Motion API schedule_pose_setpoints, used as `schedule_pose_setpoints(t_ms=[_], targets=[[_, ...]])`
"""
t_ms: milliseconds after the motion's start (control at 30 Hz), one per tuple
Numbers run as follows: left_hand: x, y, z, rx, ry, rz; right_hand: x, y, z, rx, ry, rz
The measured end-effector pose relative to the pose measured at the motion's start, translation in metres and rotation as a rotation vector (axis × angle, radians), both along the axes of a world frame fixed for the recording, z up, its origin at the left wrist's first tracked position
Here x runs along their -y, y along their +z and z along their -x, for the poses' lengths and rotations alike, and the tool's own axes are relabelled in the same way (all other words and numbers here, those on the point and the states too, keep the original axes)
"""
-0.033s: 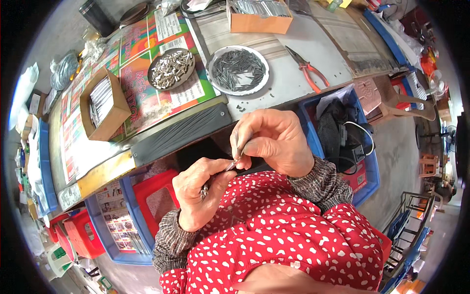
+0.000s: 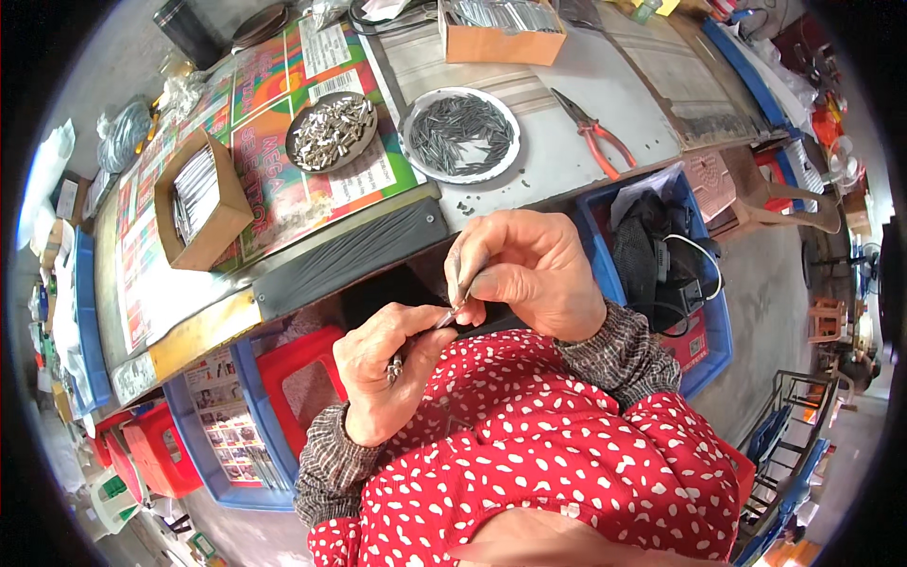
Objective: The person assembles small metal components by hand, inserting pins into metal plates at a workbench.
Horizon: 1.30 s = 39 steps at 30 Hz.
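Note:
Over my lap, in front of the table edge, my two hands nearly meet. My left hand (image 2: pixel 389 364) pinches a slim metal rod (image 2: pixel 446 322) between thumb and forefinger, its tip pointing toward the right hand. Small silvery ends (image 2: pixel 394 369) stick out from the curled fingers of that hand; what they belong to is hidden. My right hand (image 2: pixel 529 274) is closed in a pinch on a small dark thin piece (image 2: pixel 463 291), which touches or nearly touches the rod's tip. The fingers cover most of both pieces.
Beyond my hands stand a white plate of dark slivers (image 2: pixel 460 132), a dark dish of small metal caps (image 2: pixel 330 133) and a cardboard box of thin rods (image 2: pixel 203 200). Red-handled pliers (image 2: pixel 595 134) lie right. Another box (image 2: pixel 501 42) stands behind; a blue crate (image 2: pixel 713 345) is below right.

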<state>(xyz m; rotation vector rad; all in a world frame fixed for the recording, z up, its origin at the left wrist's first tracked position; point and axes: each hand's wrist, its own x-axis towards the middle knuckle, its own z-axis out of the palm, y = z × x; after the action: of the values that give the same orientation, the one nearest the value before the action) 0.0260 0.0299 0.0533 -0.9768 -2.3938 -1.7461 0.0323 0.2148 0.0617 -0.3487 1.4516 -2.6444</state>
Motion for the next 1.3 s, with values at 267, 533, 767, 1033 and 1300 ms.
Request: schedule_pose_setpoints(t_ms=[267,533,767,1033,1300], targets=[[-0.001,-0.004,-0.001,0.021,0.027,-0.01,0.001,-0.002,0.002,0.021,0.004,0.015],[-0.005,-0.007,-0.001,-0.036,0.073,-0.01,-0.004,0.004,0.002,-0.09,-0.013,-0.192],[-0.008,-0.009,0.001,-0.06,0.114,0.013,-0.001,-0.002,0.005,-0.126,-0.027,-0.24],[-0.003,-0.016,0.005,0.03,0.121,0.008,-0.002,-0.01,0.012,-0.139,-0.071,-0.361],[0.004,-0.024,0.015,-0.001,0.213,-0.019,0.013,-0.013,0.034,-0.183,-0.097,-0.409]])
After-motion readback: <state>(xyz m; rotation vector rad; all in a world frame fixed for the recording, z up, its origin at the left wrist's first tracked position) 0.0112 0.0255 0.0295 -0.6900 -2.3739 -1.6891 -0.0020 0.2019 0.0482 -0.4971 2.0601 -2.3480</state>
